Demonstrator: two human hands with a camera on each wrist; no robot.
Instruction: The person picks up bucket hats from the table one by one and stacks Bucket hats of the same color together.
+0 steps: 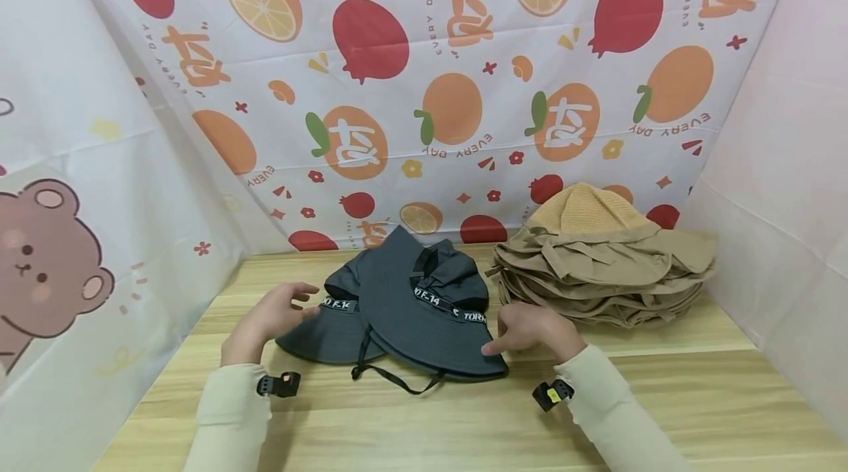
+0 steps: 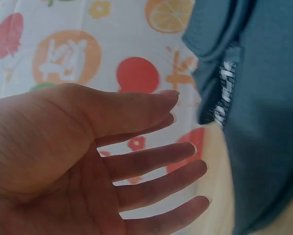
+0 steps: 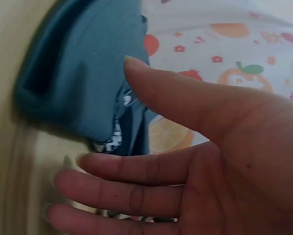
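Note:
Two dark grey bucket hats lie overlapped on the wooden table, the front hat (image 1: 424,317) partly covering the left hat (image 1: 324,339). Each has a band with white lettering, and a black chin cord (image 1: 397,380) trails at the front. My left hand (image 1: 281,314) hovers at the left hat's side, fingers spread; in the left wrist view a gap shows between fingertips and fabric. On the other side is my right hand (image 1: 530,328), beside the front hat's right brim. Its fingers are loosely extended in the right wrist view, with nothing held.
To the right stands a pile of khaki hats (image 1: 609,266) with a yellow knitted-looking crown (image 1: 586,208) on top. A fruit-printed cloth (image 1: 424,52) hangs behind the wooden table (image 1: 411,435). White cloth walls (image 1: 782,185) flank both sides.

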